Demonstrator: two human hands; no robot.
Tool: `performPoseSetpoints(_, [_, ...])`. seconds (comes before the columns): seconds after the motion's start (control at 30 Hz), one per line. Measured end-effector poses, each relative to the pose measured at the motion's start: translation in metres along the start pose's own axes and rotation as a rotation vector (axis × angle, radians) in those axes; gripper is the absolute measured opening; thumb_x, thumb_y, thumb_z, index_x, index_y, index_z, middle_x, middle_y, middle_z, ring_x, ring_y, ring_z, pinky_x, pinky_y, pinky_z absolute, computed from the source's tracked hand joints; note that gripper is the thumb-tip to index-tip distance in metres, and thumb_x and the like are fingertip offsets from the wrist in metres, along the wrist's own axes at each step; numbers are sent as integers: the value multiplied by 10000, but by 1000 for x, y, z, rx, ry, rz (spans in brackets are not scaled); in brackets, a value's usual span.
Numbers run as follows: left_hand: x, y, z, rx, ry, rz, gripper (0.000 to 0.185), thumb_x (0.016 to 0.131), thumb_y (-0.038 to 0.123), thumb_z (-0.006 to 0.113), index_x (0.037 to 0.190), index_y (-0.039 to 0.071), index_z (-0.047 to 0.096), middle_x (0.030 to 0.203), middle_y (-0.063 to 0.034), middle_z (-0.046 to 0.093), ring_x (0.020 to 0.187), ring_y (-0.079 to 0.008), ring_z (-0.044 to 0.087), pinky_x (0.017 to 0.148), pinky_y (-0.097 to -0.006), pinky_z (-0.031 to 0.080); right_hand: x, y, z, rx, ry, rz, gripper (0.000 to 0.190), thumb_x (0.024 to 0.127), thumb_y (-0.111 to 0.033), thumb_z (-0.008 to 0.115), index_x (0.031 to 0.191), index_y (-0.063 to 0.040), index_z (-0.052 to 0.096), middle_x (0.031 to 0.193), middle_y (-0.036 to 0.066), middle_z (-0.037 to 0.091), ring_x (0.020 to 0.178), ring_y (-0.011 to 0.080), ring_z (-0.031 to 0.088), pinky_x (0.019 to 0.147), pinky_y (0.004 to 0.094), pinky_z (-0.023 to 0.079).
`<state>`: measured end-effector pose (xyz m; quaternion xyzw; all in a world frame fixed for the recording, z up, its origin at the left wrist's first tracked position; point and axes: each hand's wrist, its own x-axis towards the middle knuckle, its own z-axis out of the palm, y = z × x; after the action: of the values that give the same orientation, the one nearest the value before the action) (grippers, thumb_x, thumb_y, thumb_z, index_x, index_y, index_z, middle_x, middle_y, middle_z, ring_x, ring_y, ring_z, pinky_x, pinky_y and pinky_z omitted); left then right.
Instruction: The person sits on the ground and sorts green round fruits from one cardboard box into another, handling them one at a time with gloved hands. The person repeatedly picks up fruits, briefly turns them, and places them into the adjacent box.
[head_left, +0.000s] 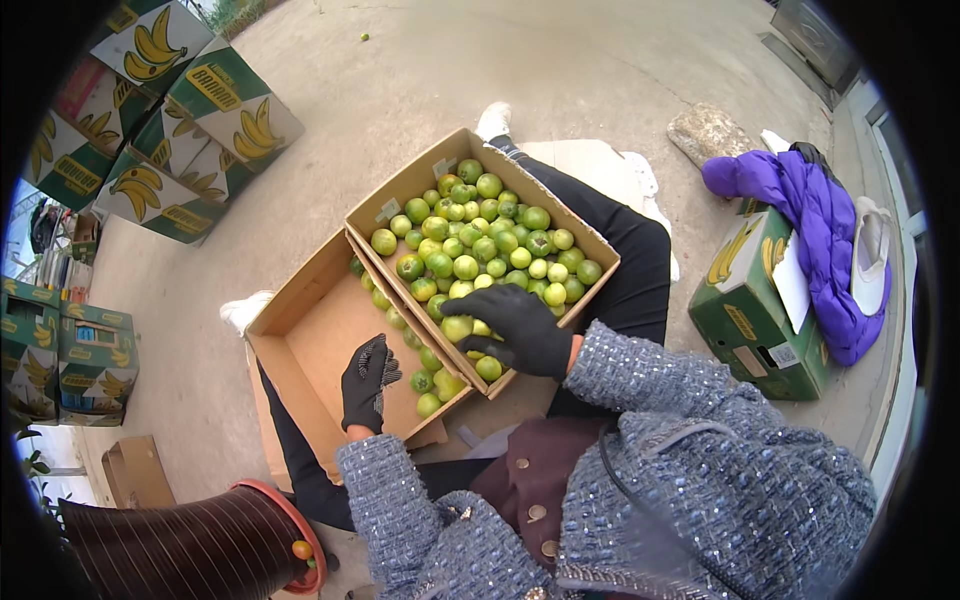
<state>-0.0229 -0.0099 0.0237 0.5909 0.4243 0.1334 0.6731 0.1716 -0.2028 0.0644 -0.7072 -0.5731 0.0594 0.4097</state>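
Two open cardboard boxes stand side by side between my outstretched legs. The right cardboard box (540, 187) holds many green tomatoes (465, 266) of mixed sizes, a few tinged orange. My right hand (517, 326), in a black glove, reaches into its near part, thumb and fingers spread around a pale green tomato (457, 328); whether it grips it I cannot tell. My left hand (367, 382), gloved too, hovers over the left cardboard box (300, 296) with its fingers curled; no tomato shows in it. Along that box's right side lies a row of green tomatoes (422, 380).
Stacked banana boxes (232, 105) rise at the upper left, with more banana boxes (97, 360) at the far left. A brown ribbed bucket (180, 544) lies at the lower left. To the right, a purple jacket (817, 225) drapes over a banana box (750, 300) near a stone (705, 133).
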Motion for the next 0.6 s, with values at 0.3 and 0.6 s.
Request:
performPoseSetpoints(0.3, [-35,18,19,-158,-336,-8,411,902,84,644,1271,-60,534,1154,-145,615,1013,-238,628,850,-392,569,-5,-12,30,-29,-47,-143,494,807,-317,705,1272,-213,573,979,38,621,936,233,607,846,375,476])
performPoseSetpoints(0.6, [38,-29,-14,307,58,-75,419,753,162,796,1094,12,605,907,-85,648,709,-167,628,605,-305,542,-3,77,-21,-638,-158,208,217,772,-188,681,988,-175,703,840,52,639,855,265,613,744,414,492])
